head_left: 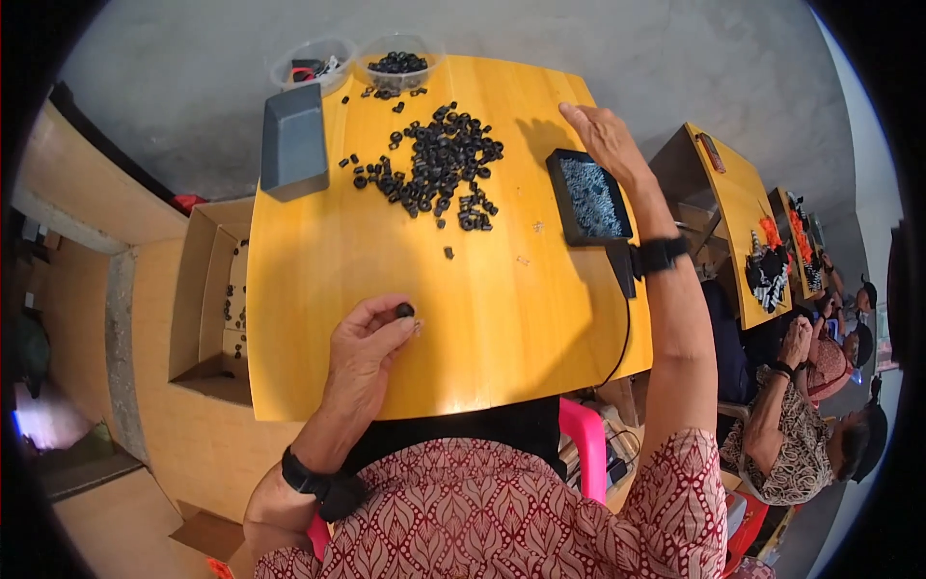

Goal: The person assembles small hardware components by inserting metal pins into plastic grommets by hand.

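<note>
My left hand (365,349), over the near part of the yellow table, is closed in a pinch on a small black ring-shaped part (404,310) between thumb and fingertips. My right hand (606,143) is raised just past the far right corner of a black tray (559,198). Its fingers stretch toward the far side, partly hidden, with nothing visible in them. Inside the tray lie many small silvery metal pieces (591,201), too small to name. A loose pile of black ring-shaped parts (449,150) spreads over the far middle of the table.
An empty grey bin (294,145) and two clear round tubs, one with black parts (398,63), stand at the far left. A black cable (625,343) runs off the table's right edge. Left of the table is a cardboard box (207,357). People sit at tables on the right.
</note>
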A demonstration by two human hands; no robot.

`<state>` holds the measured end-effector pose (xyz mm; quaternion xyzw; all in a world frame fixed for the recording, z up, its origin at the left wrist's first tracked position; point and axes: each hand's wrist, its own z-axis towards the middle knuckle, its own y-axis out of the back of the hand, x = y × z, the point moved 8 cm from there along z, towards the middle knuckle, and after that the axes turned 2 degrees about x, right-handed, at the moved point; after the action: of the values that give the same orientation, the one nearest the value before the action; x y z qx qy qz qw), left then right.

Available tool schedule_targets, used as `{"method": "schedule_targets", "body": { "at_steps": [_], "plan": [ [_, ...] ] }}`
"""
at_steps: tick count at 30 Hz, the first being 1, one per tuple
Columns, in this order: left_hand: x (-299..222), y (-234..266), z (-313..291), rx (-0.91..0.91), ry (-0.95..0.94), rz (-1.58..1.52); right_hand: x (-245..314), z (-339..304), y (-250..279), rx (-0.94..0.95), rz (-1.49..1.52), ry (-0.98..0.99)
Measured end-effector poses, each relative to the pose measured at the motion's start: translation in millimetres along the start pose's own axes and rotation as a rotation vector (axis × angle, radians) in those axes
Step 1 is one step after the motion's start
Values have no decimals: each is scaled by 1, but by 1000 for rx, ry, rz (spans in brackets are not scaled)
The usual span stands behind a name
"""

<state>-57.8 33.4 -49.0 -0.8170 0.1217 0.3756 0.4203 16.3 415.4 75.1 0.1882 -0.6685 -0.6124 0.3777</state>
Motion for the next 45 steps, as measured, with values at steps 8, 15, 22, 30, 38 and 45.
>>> {"method": "schedule_targets", "body": {
  "at_steps": [8,15,22,30,38,45],
  "plan": [
    [2,3,-5,-38,44,-40,-29,73,-72,18,-294,268],
    [-1,-2,-3,0,73,-58,10,68,-78,32,-399,390],
    [-3,-2,-2,-4,88,-41,15,73,-64,61,-229,378],
    [-1,-1,-1,-2,94,-52,-19,84,-54,151,-230,52],
    [1,-2,-1,-16,89,-35,21,70,-84,400,-309,197],
    [-4,-4,-3,-15,52,-39,69,17,-83,456,-364,210]
  ]
}}
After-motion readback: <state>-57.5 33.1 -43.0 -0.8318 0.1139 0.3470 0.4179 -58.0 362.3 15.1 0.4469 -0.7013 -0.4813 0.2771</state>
